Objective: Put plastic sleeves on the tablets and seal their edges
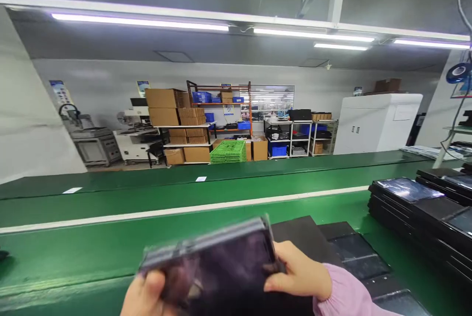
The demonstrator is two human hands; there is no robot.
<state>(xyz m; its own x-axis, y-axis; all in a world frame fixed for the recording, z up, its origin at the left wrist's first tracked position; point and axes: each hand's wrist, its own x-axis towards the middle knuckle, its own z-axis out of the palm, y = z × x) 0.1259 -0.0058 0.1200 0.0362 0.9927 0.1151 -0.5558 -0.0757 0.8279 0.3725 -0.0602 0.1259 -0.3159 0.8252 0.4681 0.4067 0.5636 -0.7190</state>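
A dark, glossy flat panel (pixel 217 267), blurred by motion, is held at the bottom middle of the head view. My left hand (pixel 145 296) grips its lower left edge with the thumb on the face. My right hand (pixel 300 274), in a pink sleeve, grips its right edge. The panel is lifted above the green bench (pixel 92 257), tilted toward me. Under and right of it lie flat dark trays (pixel 354 252) on the bench.
A tall stack of black trays (pixel 416 213) stands at the right. A green conveyor (pixel 184 198) with a white stripe runs across behind. Far back are shelves with cardboard boxes (pixel 177 124), green crates (pixel 228 151) and a white cabinet (pixel 376 122).
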